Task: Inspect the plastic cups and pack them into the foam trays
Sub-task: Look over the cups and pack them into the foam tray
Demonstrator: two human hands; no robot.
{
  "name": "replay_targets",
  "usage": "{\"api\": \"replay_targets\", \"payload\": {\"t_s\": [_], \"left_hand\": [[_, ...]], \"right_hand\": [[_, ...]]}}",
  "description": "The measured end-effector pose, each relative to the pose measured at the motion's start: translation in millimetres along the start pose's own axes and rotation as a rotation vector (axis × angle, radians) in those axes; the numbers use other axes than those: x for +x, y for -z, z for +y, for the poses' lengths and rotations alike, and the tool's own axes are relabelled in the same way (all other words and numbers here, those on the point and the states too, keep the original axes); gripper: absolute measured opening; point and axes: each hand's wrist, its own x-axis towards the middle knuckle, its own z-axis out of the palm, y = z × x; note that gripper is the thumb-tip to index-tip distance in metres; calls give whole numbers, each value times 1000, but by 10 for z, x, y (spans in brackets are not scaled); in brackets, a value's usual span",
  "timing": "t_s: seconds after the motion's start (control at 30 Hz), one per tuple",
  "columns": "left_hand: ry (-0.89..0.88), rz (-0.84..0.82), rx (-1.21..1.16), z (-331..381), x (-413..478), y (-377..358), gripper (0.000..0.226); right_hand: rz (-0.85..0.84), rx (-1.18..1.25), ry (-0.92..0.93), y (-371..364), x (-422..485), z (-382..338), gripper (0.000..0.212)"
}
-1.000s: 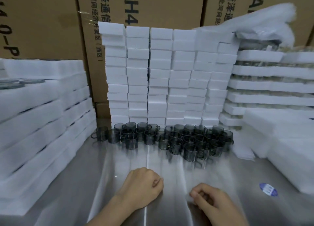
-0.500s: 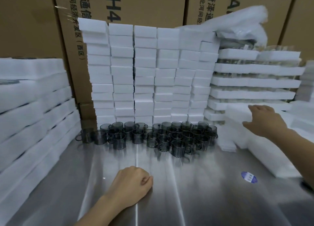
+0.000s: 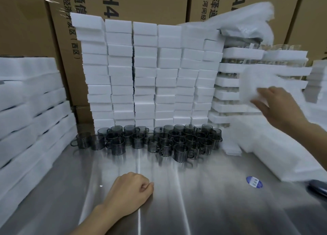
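Foam trays stacked in layers along the left edge, dark slivers showing between some layers. Left hand rests on the steel table near centre, fingers curled into a loose fist, nothing in it. Plastic cups, smoky grey with handles, stand upright in a tight cluster at the far middle of the table, well apart from both hands. Just behind them, a wall of white foam blocks in about 6 columns, backed by brown cardboard boxes with printed lettering. Crumpled white plastic bag sits on top at the far right of the wall. Right of the blocks, a loaded tray stack, glints of clear items between its layers. Right hand is raised in front of that stack, fingers gripping a lifted foam tray, which is tilted and motion-blurred; exact finger placement unclear. Below it, flat foam sheets lie on the table. Blue oval sticker is stuck on the steel at near right. Dark object at the right edge, too cropped to identify.
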Motion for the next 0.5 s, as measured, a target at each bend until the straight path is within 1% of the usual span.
{"api": "replay_targets", "payload": {"t_s": [0.07,0.13,0.2,0.27,0.3,0.37,0.43,0.5], "left_hand": [[10,44,-36,-20,1,-21,51],[50,94,-146,-73,24,-46,49],[128,149,-327,-161,75,-69,54],[230,224,-559,-270,121,-55,60],[279,255,-653,-318,133,-34,62],[340,297,-765,-388,130,-2,61],[348,330,-839,-410,124,-1,59],[355,348,-907,-419,130,17,58]], "right_hand": [[125,-1,232,180,-147,-455,38],[155,33,507,230,-533,-931,36],[82,68,725,154,-1078,-1395,37],[-21,80,870,-16,-1620,-1801,37],[-54,97,904,-109,-1837,-1984,37],[-102,151,917,-267,-2109,-2281,36],[-131,150,890,-314,-2151,-2464,37],[-119,138,880,-265,-2059,-2577,39]]}}
